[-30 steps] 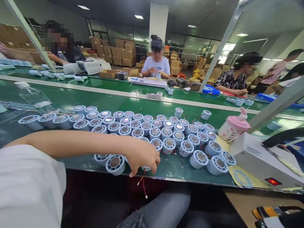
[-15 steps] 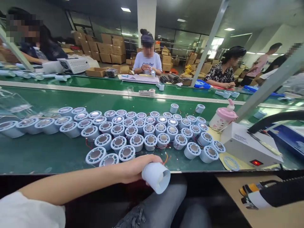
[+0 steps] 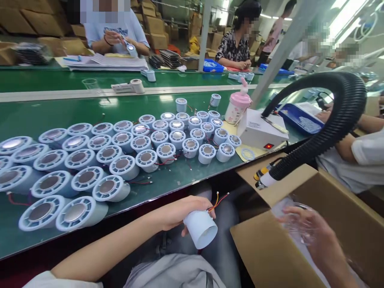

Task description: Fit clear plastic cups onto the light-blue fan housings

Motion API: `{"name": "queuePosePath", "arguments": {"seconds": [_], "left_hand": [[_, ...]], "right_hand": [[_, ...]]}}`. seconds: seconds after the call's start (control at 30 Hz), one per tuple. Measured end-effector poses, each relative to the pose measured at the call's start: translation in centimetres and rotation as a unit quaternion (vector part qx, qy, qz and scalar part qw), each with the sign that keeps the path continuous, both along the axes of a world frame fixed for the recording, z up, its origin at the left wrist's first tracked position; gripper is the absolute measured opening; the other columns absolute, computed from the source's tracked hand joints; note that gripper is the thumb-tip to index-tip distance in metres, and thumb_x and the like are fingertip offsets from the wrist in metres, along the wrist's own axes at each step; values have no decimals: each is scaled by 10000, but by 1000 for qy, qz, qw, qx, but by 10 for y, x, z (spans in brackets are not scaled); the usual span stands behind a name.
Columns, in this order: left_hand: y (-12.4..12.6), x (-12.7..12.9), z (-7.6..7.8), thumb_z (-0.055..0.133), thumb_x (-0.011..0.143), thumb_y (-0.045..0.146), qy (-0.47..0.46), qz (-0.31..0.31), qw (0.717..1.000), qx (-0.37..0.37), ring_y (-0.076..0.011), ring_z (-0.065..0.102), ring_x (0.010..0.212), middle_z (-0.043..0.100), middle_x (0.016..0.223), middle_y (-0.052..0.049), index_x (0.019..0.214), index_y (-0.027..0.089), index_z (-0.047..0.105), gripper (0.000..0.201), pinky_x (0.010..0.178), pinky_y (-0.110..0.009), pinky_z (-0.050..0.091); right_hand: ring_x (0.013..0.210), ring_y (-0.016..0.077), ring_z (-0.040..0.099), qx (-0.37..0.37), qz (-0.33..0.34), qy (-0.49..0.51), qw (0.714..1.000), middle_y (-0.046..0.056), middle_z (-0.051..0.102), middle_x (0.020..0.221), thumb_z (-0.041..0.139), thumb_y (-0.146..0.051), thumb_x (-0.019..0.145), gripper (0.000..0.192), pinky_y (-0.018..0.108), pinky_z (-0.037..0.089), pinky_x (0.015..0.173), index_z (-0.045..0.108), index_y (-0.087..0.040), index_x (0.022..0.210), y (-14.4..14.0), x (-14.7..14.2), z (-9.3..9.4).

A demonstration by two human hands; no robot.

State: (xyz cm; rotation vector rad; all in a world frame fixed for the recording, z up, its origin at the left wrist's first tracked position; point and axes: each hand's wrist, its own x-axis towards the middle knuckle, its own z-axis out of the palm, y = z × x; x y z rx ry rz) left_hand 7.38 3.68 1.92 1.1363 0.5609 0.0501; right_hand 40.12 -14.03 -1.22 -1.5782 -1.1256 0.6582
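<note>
Aslant, the blue cup (image 3: 199, 230) lies within left fingers (image 3: 198, 203).

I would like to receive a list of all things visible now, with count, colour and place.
bench: one, green, centre and left
cup-shaped parts: dozens, pale blue, on the bench
held part: one, pale blue, lower centre
boxy device: one, white, bench's right end
flat ring: one, pale blue, before the boxy device
lidded cup: one, pink and white, beside the boxy device
hose: one, black, arching at right
open carton: one, brown, lower right
clear plastic: count unclear, transparent, at the open carton
trays: at least three, blue, far side and right
paper stack: one, mostly white, far side
co-workers: several, mixed clothing, far side and right
left hand: one, bare, around the held part
right hand: one, bare, at the clear plastic
</note>
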Motion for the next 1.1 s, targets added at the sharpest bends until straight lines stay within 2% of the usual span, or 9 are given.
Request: {"name": "queuePosePath", "arguments": {"seconds": [0.1, 0.2, 0.3, 0.4, 0.53, 0.7, 0.93, 1.0, 1.1], "left_hand": [[2, 10, 4, 476, 852, 410, 39, -70, 995, 65, -81, 445, 485, 562, 741, -14, 920, 148, 669, 333, 289, -138, 306], [0, 13, 14, 479, 866, 319, 38, -130, 968, 211, -113, 540, 654, 616, 827, -22, 918, 167, 690, 265, 511, -179, 457], [-7, 10, 25, 544, 856, 267, 40, -127, 908, 397, -175, 596, 914, 637, 1001, -40, 923, 190, 705, 191, 828, -266, 471], [-13, 4, 28, 556, 870, 267, 74, -66, 878, 468, -183, 596, 913, 604, 1027, -44, 968, 214, 696, 179, 828, -290, 461], [-17, 1, 12, 751, 750, 366, 11, 30, 894, 447, -185, 580, 923, 591, 1022, -41, 1095, 216, 646, 391, 853, -305, 464], [-18, -1, -13, 842, 603, 453, -38, 52, 891, 449, -242, 549, 1026, 537, 1098, -88, 1163, 245, 664, 623, 933, -378, 467], [-19, -5, -8, 808, 688, 346, -85, -14, 941, 328, -272, 538, 1173, 575, 1263, -102, 1300, 272, 570, 660, 1002, -397, 452], [-21, -4, -6, 802, 698, 323, -82, 13, 965, 247, -247, 583, 1096, 593, 1223, -98, 1303, 251, 553, 657, 925, -362, 503], [-25, -5, -7, 806, 692, 283, -86, 56, 987, 125, -212, 611, 1029, 592, 1218, -93, 1305, 227, 518, 679, 882, -335, 519]], "right_hand": [[1076, 341, 617, 45, 176, -196, 964, 126, 605, 1130, 566, -560, 852, 386, 456, 574, 814, 628, -291, 1122, 15, -67, 22], [1045, 339, 604, 52, 190, -400, 895, 174, 538, 1207, 618, -275, 856, 474, 469, 571, 772, 536, -272, 1323, 35, -117, 30], [1062, 367, 570, 19, 186, -448, 874, 191, 518, 1250, 608, -112, 807, 371, 493, 560, 756, 640, -211, 1163, 48, -135, 28], [1100, 337, 558, -53, 217, -347, 911, 141, 522, 1261, 672, -62, 730, 210, 450, 550, 803, 670, -199, 888, 51, -136, 27], [1090, 260, 570, -110, 221, -139, 959, 94, 540, 1171, 660, -251, 818, 55, 403, 497, 910, 647, -209, 784, 49, -138, 35], [1029, 248, 572, -117, 170, -17, 978, 95, 556, 1087, 579, -362, 874, 262, 332, 505, 791, 647, -194, 685, 49, -139, 40], [885, 200, 629, -143, 140, 263, 944, 73, 615, 1077, 682, -459, 819, 308, 309, 562, 712, 697, -182, 686, 52, -128, 35], [962, 233, 642, -114, 169, 272, 940, 78, 621, 1171, 728, -448, 785, 237, 335, 578, 742, 724, -211, 784, 51, -127, 34], [1156, 277, 588, -35, 211, 108, 971, 55, 606, 1295, 826, -284, 700, 370, 395, 534, 923, 693, -293, 1045, 46, -129, 32]]}}
